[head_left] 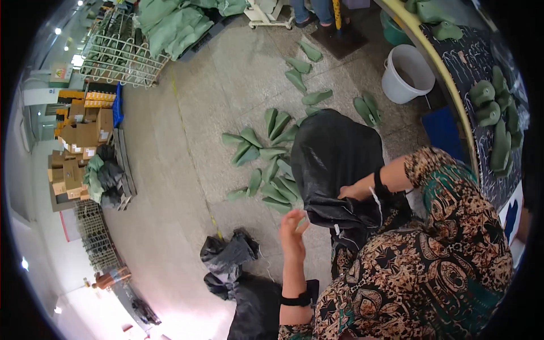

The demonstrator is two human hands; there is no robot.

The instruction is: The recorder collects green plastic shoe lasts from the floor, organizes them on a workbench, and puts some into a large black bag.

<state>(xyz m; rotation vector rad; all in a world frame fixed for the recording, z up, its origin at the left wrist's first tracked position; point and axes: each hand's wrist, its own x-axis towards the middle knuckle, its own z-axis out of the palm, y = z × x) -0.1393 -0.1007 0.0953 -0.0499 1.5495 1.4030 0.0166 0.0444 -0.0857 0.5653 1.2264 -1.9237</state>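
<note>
A large black woven sack (337, 150) bulges in front of me, its gathered mouth toward my body. My right hand (357, 190) grips the folded edge of that mouth, fingertips tucked out of sight in the cloth. A white string (376, 201) hangs by my right wrist. Just left of the sack, my left hand (293, 228) is raised with its fingers loosely curled and apart, holding nothing. Beyond it, several green shoe lasts (276, 190) lie scattered on the floor, some partly hidden behind the sack. What the sack contains is hidden.
Another black sack (255, 303) lies at lower left. A white bucket (407, 73) stands at the upper right, near a curved-edged table (453, 62) bearing more green lasts (487, 102). Wire carts (122, 56), green sacks (175, 25) and cartons (73, 173) stand farther left.
</note>
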